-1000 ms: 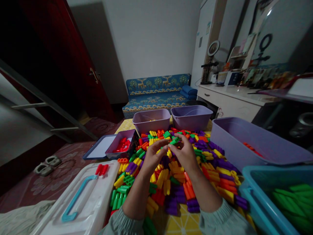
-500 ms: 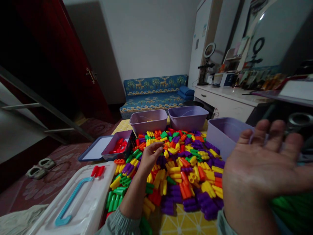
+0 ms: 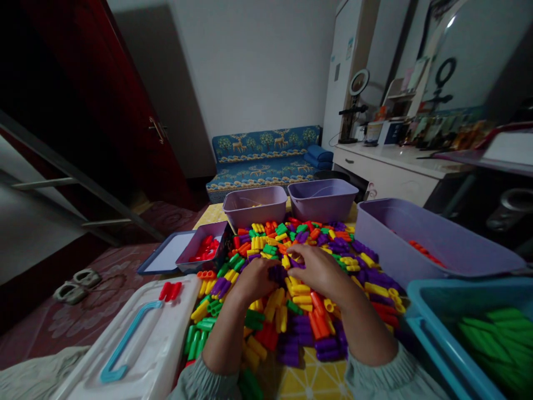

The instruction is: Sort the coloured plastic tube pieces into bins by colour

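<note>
A heap of purple, yellow, green, red and orange plastic tube-shaped building blocks [image 3: 297, 291] covers much of the table. My left hand [image 3: 259, 278] dips into the middle of it, fingers curled downward beside a dark purple block [image 3: 277, 273]. Its fingertips are largely hidden, so I cannot tell whether they grip that block. Opposite, my right hand [image 3: 318, 269] reaches over the heap with bent fingers, thumb and forefinger apart. Nothing shows between them. A small gap separates the two hands.
Lilac bins [image 3: 255, 206] line the far side; another lilac bin [image 3: 433, 239] at right contains red blocks. Green blocks lie in a blue bin [image 3: 428, 286] at front right. A white lidded box [image 3: 137, 333] and a small box [image 3: 195, 233] of red pieces stand left.
My right hand has swung from the right, where it was spread palm up by the bins, to the middle of the heap. My left hand has lowered slightly, its fingers curling down.
</note>
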### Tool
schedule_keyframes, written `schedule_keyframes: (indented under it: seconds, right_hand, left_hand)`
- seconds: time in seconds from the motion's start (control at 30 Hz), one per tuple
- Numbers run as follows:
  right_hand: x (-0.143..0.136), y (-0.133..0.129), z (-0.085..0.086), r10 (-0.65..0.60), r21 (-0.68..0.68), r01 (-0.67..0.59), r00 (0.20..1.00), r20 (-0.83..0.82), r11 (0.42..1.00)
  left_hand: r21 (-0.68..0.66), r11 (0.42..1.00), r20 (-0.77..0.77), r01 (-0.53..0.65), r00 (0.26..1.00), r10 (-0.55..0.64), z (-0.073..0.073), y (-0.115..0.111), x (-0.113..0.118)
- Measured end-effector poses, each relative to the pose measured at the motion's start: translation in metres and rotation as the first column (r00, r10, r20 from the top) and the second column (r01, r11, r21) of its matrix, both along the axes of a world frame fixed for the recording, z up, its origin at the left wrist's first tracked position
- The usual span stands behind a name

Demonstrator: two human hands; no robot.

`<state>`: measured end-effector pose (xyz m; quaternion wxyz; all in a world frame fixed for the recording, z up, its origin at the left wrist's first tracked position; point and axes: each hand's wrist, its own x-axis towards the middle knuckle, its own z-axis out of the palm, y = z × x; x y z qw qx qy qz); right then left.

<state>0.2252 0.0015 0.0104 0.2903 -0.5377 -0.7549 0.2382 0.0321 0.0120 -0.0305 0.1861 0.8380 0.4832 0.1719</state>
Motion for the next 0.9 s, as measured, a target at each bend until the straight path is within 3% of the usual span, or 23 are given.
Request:
schedule_keyframes:
  seconds: [0.07, 0.17, 0.33, 0.5, 0.67, 0.8, 0.9]
  right_hand:
    - [-0.003, -0.005, -0.004, 0.105, -0.099, -0.081, 0.958, 0.265, 0.992]
    - [-0.004, -0.009, -0.006, 0.198, -0.194, -0.123, 0.878, 0.435, 0.973]
    - [-0.008, -0.003, -0.017, 0.099, -0.093, -0.06, 0.855, 0.51, 0.994]
    - [-0.013, 0.006, -0.028, -0.061, 0.01, 0.064, 0.882, 0.468, 0.998]
    - [-0.016, 0.015, -0.032, -0.068, -0.014, 0.074, 0.961, 0.269, 0.997]
    - [-0.016, 0.022, -0.032, -0.135, 0.06, 0.129, 0.987, 0.093, 0.99]
    - [-0.015, 0.022, -0.028, -0.171, 0.088, 0.167, 0.984, 0.046, 0.982]
  left_hand:
    - [0.014, 1.0, -0.04, 0.009, 0.999, -0.008, 0.001, 0.0, 0.002]
    - [0.034, 0.999, -0.089, 0.007, 0.996, -0.004, -0.001, 0.0, 0.004]
    - [0.058, 0.994, -0.107, -0.092, 0.989, 0.098, -0.004, 0.001, 0.002]
    - [0.051, 0.974, 0.025, -0.221, 0.975, 0.22, -0.011, 0.006, 0.002]
    - [0.017, 0.953, 0.278, -0.302, 0.917, 0.285, -0.016, 0.013, 0.004]
    - [0.065, 0.888, 0.309, -0.455, 0.856, 0.415, -0.003, 0.009, 0.002]
    - [0.046, 0.885, 0.177, -0.463, 0.876, 0.449, 0.013, 0.002, -0.007]
